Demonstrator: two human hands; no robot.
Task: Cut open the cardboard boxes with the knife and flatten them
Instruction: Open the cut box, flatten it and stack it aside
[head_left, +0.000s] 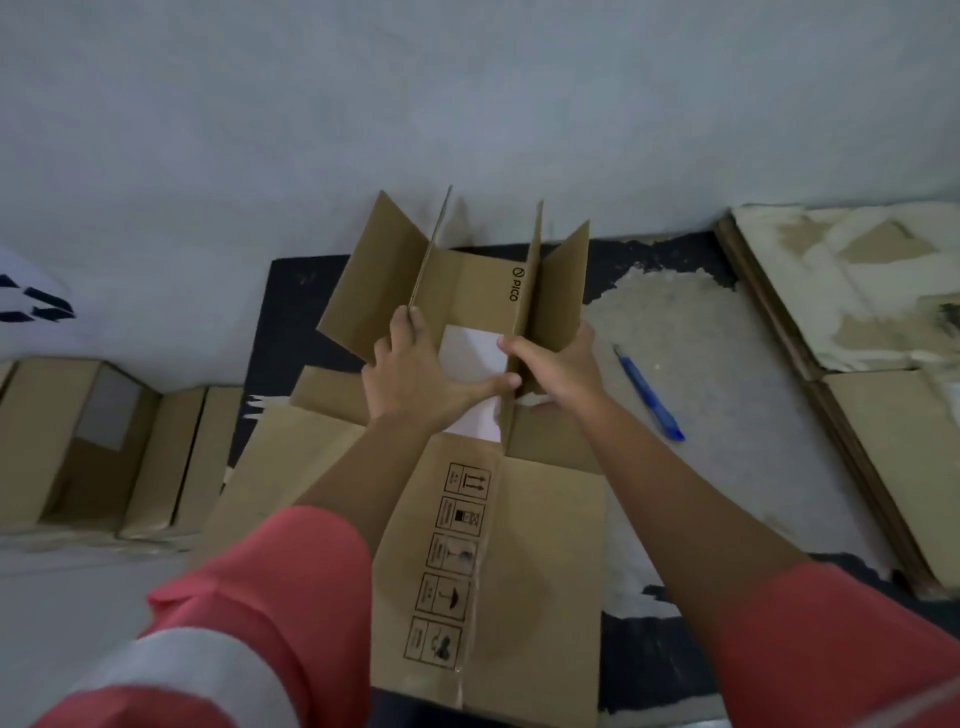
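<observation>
A brown cardboard box (483, 291) with a PICO print lies opened on the dark mat, its far flaps standing up and its near panel with handling symbols spread flat toward me. A white label (470, 353) shows on its middle panel. My left hand (415, 374) grips the left upright wall, thumb stretched across the label. My right hand (556, 369) grips the right upright wall, fingers curled over its edge. The blue knife (649, 395) lies on the floor to the right of the box, a little apart from my right hand.
A stack of flattened cardboard (857, 322) lies at the right. Several unopened boxes (104, 441) stand at the left. A grey wall (467, 104) rises right behind the box. The dark mat (291, 312) has worn pale patches.
</observation>
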